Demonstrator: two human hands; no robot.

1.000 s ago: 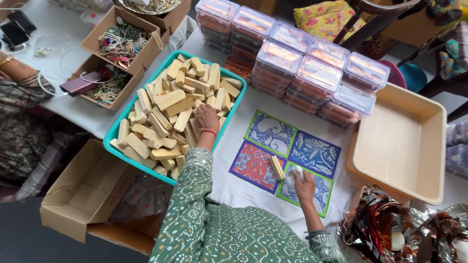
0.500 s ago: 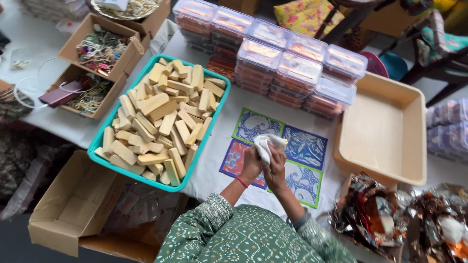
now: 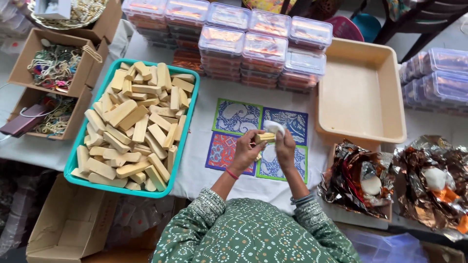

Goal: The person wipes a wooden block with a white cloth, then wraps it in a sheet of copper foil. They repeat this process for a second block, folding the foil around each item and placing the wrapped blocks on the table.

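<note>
My left hand [image 3: 245,151] grips a tan wooden bar [image 3: 263,138] above four patterned square mats [image 3: 233,117] on the white table. My right hand [image 3: 284,147] presses a white cloth [image 3: 274,128] against the end of that bar. Left of my hands, a teal tray [image 3: 189,113] is heaped with several similar tan bars [image 3: 133,129]. Both forearms wear green patterned sleeves, with a red band on the left wrist.
Stacks of clear lidded boxes [image 3: 248,41] line the far edge, more at the right [image 3: 436,78]. An empty beige tray [image 3: 361,92] sits right of the mats. Crumpled foil wrappers [image 3: 390,178] lie at the right. Cardboard boxes of trinkets [image 3: 53,68] stand at the left.
My left hand left the teal tray with a bar and joined my right hand over the mats. The right hand lifted the cloth off the mat onto the bar. The view shifted.
</note>
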